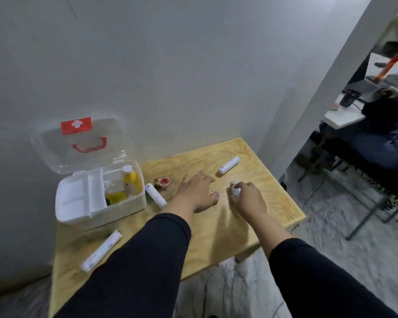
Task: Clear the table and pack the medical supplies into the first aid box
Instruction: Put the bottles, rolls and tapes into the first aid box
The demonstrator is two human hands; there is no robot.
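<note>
The white first aid box [78,210] stands open at the left of the wooden table [262,203], its clear lid [62,152] leaning on the wall. A yellow bottle [131,180] and another yellow item [115,197] lie inside beside a white tray insert. My right hand [246,198] is closed around a small white bottle [235,188]. My left hand [195,191] rests flat on the table with fingers spread, near a small red-lidded jar [164,182]. White wrapped rolls lie by the box [155,195], at the far right [228,165] and at the near left [101,251].
A grey wall runs behind the table. On the right a person sits on a chair [377,203] at a desk with a keyboard [388,81]. The table's right and near edges drop to a grey patterned floor.
</note>
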